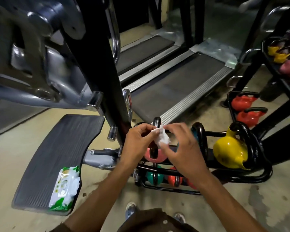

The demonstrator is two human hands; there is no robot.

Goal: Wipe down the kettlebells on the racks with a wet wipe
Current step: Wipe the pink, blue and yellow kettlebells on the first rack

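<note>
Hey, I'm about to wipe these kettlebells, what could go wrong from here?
The wipe is bunched between your left hand and right hand; unspread, it may clean little. The wipe pack on the footplate looks open, so wipes could dry out. The yellow kettlebell leans on the rack and might shift when rubbed.

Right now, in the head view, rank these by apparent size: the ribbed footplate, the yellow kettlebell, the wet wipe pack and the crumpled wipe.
1. ribbed footplate, largest by far.
2. yellow kettlebell and wet wipe pack: too alike to rank.
3. crumpled wipe, smallest.
</note>
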